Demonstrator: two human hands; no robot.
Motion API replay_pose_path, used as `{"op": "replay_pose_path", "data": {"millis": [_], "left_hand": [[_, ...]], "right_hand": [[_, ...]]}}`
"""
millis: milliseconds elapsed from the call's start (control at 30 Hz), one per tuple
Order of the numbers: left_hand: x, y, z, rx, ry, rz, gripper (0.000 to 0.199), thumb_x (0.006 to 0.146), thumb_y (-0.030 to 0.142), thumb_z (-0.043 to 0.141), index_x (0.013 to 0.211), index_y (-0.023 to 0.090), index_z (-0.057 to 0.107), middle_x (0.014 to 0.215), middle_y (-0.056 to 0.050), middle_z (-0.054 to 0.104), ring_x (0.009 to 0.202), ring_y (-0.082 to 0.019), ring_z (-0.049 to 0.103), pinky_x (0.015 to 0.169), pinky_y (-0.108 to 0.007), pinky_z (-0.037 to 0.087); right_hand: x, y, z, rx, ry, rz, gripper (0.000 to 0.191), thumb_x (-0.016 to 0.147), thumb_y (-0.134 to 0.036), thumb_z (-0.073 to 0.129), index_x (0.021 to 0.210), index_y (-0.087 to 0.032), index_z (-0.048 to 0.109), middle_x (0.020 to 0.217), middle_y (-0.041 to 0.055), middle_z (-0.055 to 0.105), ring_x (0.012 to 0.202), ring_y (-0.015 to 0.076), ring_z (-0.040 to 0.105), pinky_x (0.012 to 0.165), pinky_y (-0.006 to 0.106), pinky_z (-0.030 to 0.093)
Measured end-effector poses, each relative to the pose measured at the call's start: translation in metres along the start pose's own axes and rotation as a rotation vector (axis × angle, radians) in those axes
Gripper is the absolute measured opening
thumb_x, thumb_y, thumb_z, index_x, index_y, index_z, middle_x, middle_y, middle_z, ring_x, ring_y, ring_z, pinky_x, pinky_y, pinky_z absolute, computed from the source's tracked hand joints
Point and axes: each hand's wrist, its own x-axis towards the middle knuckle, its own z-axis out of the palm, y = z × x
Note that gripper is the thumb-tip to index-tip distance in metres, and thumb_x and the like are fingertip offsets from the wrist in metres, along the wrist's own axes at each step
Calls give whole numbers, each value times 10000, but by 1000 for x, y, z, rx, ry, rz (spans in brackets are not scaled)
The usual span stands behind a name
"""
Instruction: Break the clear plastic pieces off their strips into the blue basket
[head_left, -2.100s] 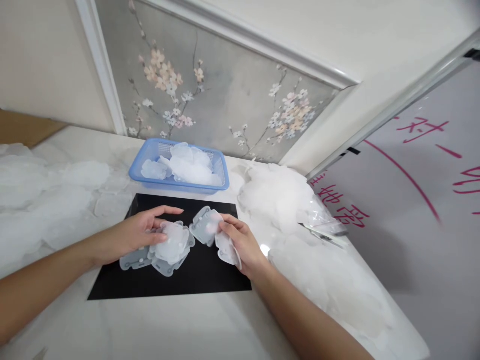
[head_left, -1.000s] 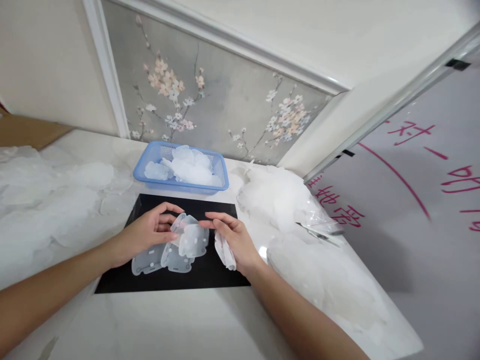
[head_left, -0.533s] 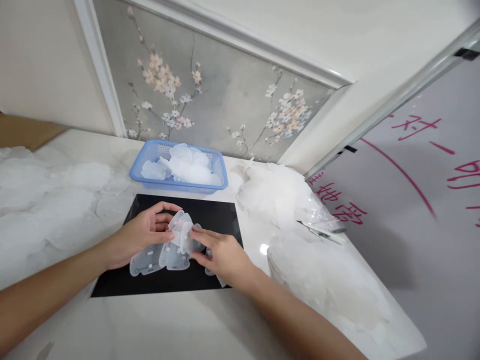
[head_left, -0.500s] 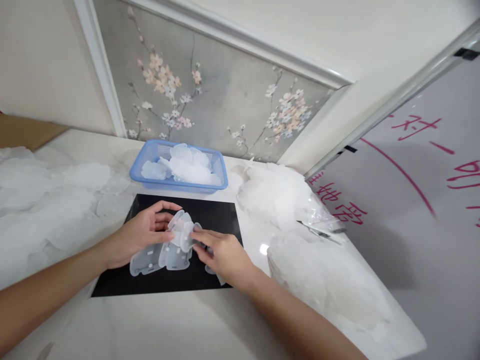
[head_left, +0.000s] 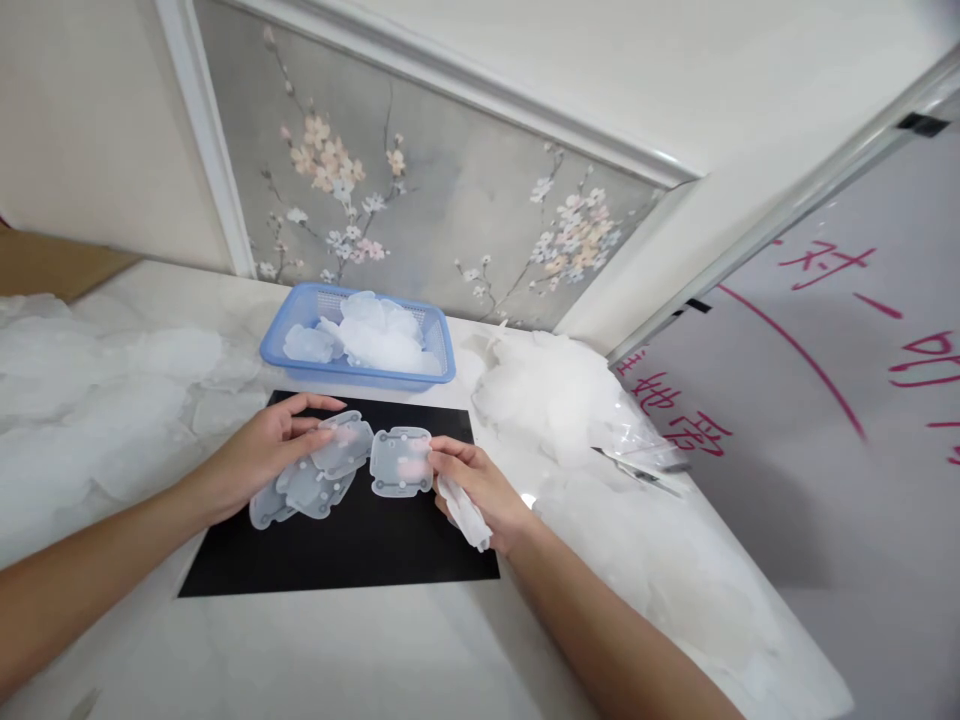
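Note:
My left hand (head_left: 255,455) pinches a fan of several translucent plastic pieces (head_left: 319,485) over the left part of a black mat (head_left: 337,560). The pieces are squarish with notched, rounded edges and small marks. My right hand (head_left: 480,490) pinches one similar flat piece (head_left: 401,462) between thumb and fingers, its face toward me. More folded or stacked whitish pieces (head_left: 466,515) are tucked in the same hand, below the thumb. A small gap of black mat shows between the single piece and the fan.
Behind the mat, a blue basket (head_left: 360,378) holds whitish translucent pieces. Piles of similar pieces lie at left (head_left: 112,420) and right (head_left: 547,390), with a clear bag (head_left: 645,435). A whiteboard (head_left: 825,480) with red writing stands at right.
My hands have moved apart. One piece now shows separately in my right hand, and the pieces in my left hand are fanned out higher. The loose piece under my right hand has left the mat.

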Motion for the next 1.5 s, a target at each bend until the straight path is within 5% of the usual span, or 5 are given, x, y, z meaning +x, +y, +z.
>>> {"op": "replay_pose_path", "data": {"millis": [600,1000,1133,1300,1500], "left_hand": [[-4,3,5,-151,-50,-55,407,734,523,804,921,202,636,728,0,682,612,-155,628,522,-237,500],[-10,-5,12,84,-87,17,431,867,656,567,980,240,540,739,41,558,609,-139,519,531,-235,413],[-13,-3,16,128,-73,39,444,858,664,559,961,232,548,732,47,553,615,-134,508,539,-232,406],[-16,-2,19,133,-114,32,424,880,654,537,967,239,554,713,54,550,607,-129,507,538,-228,393],[-10,-5,5,236,-218,86,443,793,500,698,1143,267,556,987,-26,722,889,-218,665,738,-315,501]], "right_hand": [[1,2,0,0,-29,-32,317,675,-410,826,777,-211,601,423,-108,431,352,60,294,359,197,223],[-7,8,13,-761,75,-483,443,784,-346,723,581,-218,351,584,-61,345,539,100,331,513,245,285],[-7,22,21,-979,68,-693,149,800,-255,729,862,-234,596,743,-37,506,605,121,477,557,252,418],[-4,28,21,-1061,29,-914,227,903,-233,622,1122,-262,674,1208,100,588,685,128,586,578,291,518],[-4,17,21,-482,82,-527,183,870,-378,661,826,-221,578,759,18,681,573,126,568,522,258,482]]}}
